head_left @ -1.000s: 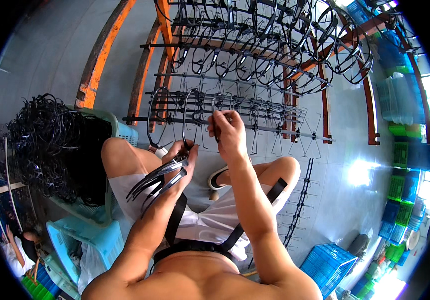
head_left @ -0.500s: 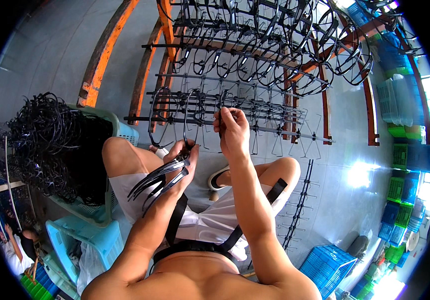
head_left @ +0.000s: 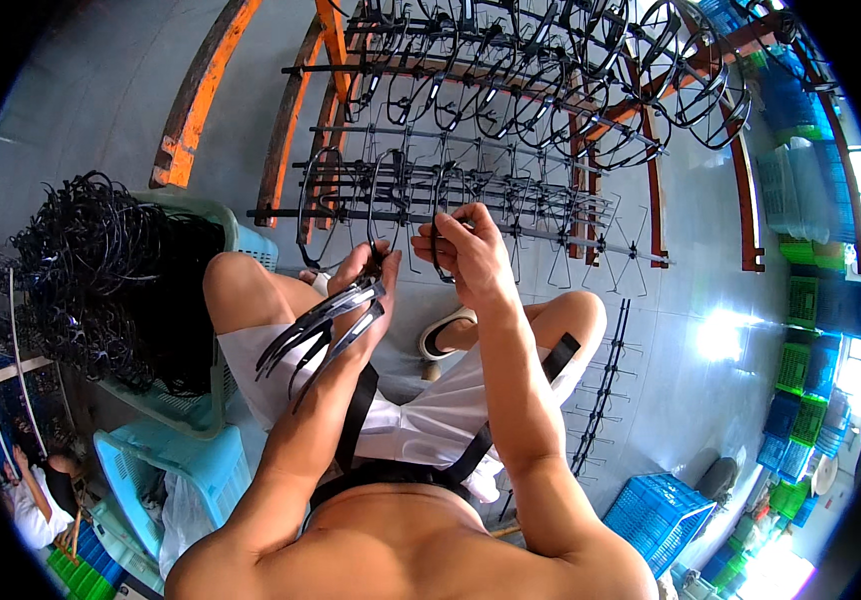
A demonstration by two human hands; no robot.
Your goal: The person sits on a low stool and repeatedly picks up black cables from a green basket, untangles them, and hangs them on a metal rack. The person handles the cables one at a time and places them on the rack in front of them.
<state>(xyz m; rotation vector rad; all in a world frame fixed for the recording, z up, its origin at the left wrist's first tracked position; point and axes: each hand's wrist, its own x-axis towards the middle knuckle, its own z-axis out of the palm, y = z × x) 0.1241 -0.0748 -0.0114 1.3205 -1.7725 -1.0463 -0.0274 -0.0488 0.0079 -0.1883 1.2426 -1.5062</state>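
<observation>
My left hand [head_left: 373, 290] is closed around a bundle of glossy black curved plastic bands [head_left: 313, 335], whose ends fan out over my left forearm. My right hand [head_left: 473, 256] pinches another curved black band [head_left: 441, 180] near its lower end. That band stands against a dark horizontal rod [head_left: 281, 213] fitted with thin wire prongs. Two similar bands, one of them a black hoop [head_left: 307, 200], hang on the same rod to the left. My fingers partly hide where the right-hand band meets the prongs.
Above, more rods carry rows of black bands between orange posts [head_left: 194, 95]. A green basket [head_left: 213, 385] heaped with black bands [head_left: 91, 270] stands by my left knee. A pronged rod [head_left: 606, 385] lies on the floor at right, near a blue crate [head_left: 656, 520]. Another person [head_left: 36, 505] sits at lower left.
My right hand has come slightly nearer and to the right, and its fingers have shifted on the band, now lower down. My left hand keeps its bundle, almost in place. The view has tilted slightly.
</observation>
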